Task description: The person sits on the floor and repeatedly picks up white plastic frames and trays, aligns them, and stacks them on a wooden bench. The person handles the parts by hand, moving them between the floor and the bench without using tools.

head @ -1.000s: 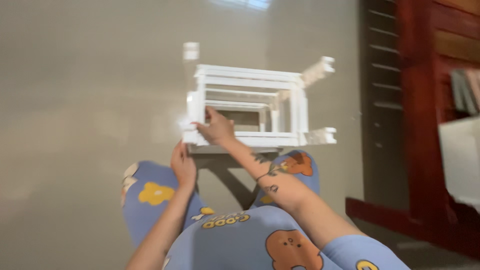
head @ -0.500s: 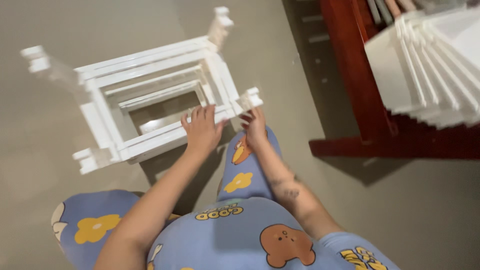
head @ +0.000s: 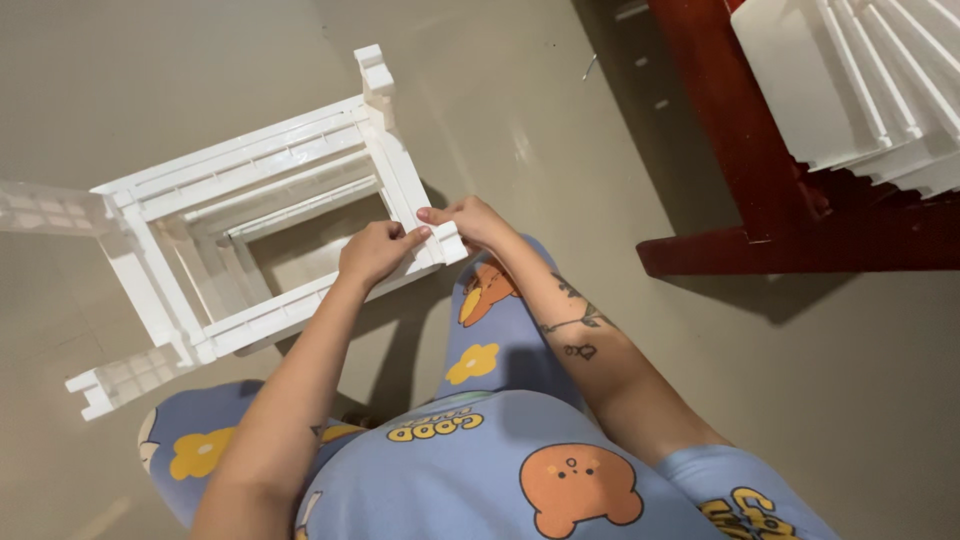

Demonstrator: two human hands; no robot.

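A white plastic frame (head: 255, 170), a rectangular open shelf-like structure with corner posts sticking out, stands on the grey floor in front of my knees. Both hands meet at its near right corner. My left hand (head: 375, 250) curls its fingers over the near rail beside the corner. My right hand (head: 470, 220) pinches the corner post from the right side. My forearms reach out over blue patterned trousers.
A dark red wooden furniture base (head: 790, 240) runs along the right. On it rests a stack of white plastic panels (head: 860, 80) at the top right. Grey floor (head: 150, 70) surrounds the frame.
The view has swung and the frame now sits turned to the left. My hands shifted from the near rail to its near right corner and closed on it.
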